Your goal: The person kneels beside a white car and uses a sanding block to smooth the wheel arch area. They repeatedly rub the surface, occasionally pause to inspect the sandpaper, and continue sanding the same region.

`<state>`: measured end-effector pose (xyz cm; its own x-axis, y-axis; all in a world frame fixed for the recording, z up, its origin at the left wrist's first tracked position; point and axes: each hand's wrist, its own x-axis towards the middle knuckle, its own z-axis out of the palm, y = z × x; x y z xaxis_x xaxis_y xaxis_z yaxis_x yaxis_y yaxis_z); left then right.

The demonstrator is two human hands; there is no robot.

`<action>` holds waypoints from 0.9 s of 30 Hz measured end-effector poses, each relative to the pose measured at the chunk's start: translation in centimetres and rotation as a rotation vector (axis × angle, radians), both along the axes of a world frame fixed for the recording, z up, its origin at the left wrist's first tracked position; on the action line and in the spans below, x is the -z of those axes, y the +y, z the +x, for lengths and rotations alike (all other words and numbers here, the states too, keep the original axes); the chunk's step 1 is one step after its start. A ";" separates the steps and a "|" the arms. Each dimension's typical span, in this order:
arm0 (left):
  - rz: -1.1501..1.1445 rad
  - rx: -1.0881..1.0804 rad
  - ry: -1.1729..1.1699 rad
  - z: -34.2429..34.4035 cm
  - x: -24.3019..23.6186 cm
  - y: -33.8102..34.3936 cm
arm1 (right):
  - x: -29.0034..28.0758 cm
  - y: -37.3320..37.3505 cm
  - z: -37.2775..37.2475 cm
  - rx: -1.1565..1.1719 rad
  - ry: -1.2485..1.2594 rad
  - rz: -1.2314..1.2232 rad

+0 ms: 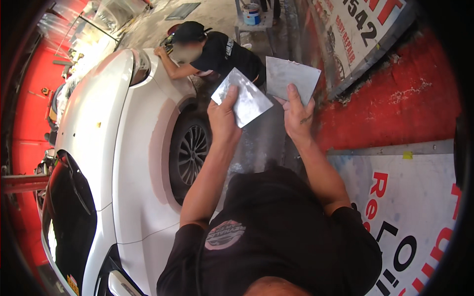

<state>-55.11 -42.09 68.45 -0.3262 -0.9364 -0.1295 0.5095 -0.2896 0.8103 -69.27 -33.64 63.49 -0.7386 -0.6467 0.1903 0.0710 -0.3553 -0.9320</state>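
My left hand [223,113] holds a shiny silver flat square plate [249,101], its thumb lying over the plate's face. To the right, my right hand [298,113] grips a duller grey flat plate [291,73] with the thumb on top. The two plates are held up side by side, slightly apart. Left of my hands stands a white car [86,113] with a pale pinkish patch [163,158] along the arch over its wheel [192,155].
A person [227,54] in a black cap and shirt leans at the car's corner. Beyond are a grey stool [254,32] with a paint can [251,18] and a flat dark sheet [182,11]. At right are a red wall [390,113] and large signboards [405,197].
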 end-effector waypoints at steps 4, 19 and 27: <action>-0.058 -0.159 -0.136 -2.3 1.1 0.0 | -1.6 1.3 2.4 0.065 0.281 0.116; -0.558 -0.141 -0.328 -0.6 0.4 -0.6 | -4.1 2.0 -0.4 -0.269 0.326 0.098; -0.576 0.052 -0.403 -0.7 -2.2 -0.5 | -2.9 2.7 -1.5 -0.556 0.286 0.355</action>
<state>-55.85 -42.57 70.68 -0.4030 -0.8769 0.2619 0.1344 0.2264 0.9647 -70.74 -30.96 66.37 -0.2347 -0.9714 0.0356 -0.1112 -0.0095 -0.9938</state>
